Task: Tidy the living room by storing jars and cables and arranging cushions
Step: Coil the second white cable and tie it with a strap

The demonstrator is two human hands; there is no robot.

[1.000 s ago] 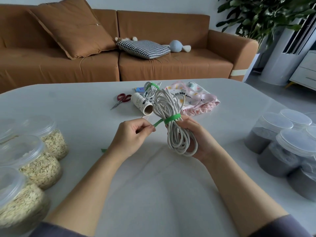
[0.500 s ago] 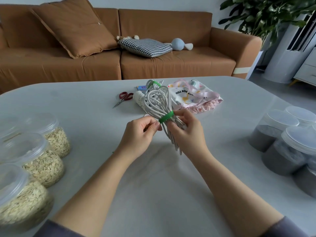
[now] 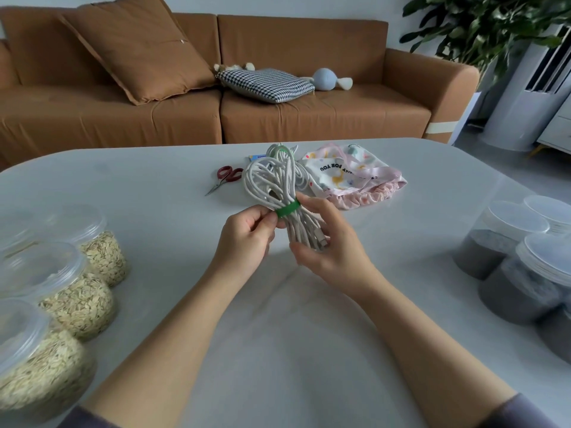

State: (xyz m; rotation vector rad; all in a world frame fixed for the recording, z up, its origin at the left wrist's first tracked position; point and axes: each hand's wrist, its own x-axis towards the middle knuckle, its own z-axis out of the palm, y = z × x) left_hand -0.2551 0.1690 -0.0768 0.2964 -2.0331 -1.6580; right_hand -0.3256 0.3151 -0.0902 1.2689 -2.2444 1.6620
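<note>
Pinching green tie [image 3: 287, 209], left hand [image 3: 247, 239]; right hand [image 3: 335, 251] grip round cable bundle [image 3: 272, 183], partly hidden.

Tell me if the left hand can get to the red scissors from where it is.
Probably yes. The scissors lie on bare table beyond the left hand, nothing between them. That hand is pinching the green tie on the cable bundle, so it must let go first.

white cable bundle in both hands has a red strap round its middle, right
Not red. In the head view the strap round the white cable bundle is green; the left hand and right hand do hold it.
</note>
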